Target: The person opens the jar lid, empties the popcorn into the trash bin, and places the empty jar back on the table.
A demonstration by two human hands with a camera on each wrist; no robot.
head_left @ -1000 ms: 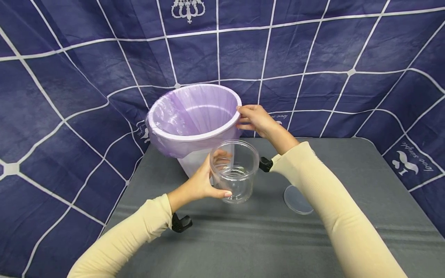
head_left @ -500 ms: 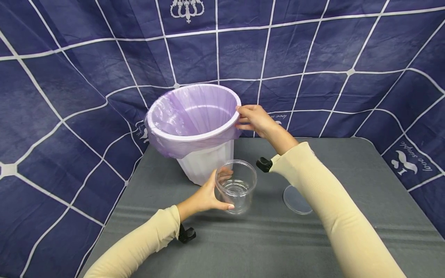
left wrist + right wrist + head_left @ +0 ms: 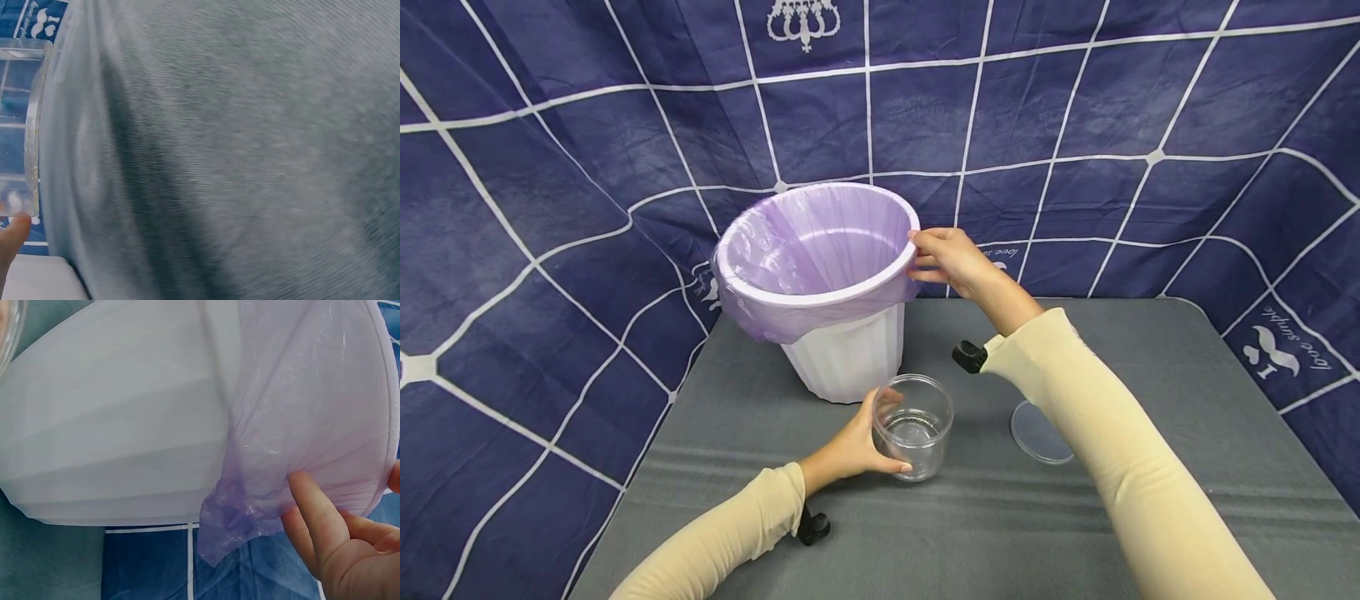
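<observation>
In the head view my left hand grips a clear, round plastic container from its left side, thumb in front and fingers behind. The container is upright with its mouth uncovered, low over the grey table. Part of it also shows at the left wrist view's edge, with a fingertip on it. My right hand pinches the rim of a white trash can on its right side. A purple bin liner is folded over that rim, and the fingers press against it from outside in the right wrist view.
A clear round lid lies flat on the grey cloth-covered table, partly behind the right sleeve. Behind and along both sides hangs a blue curtain with white lines. The trash can stands close to its back side.
My left hand has brought the container down and toward the table's near side, away from the trash can. The right hand has stayed at the rim.
</observation>
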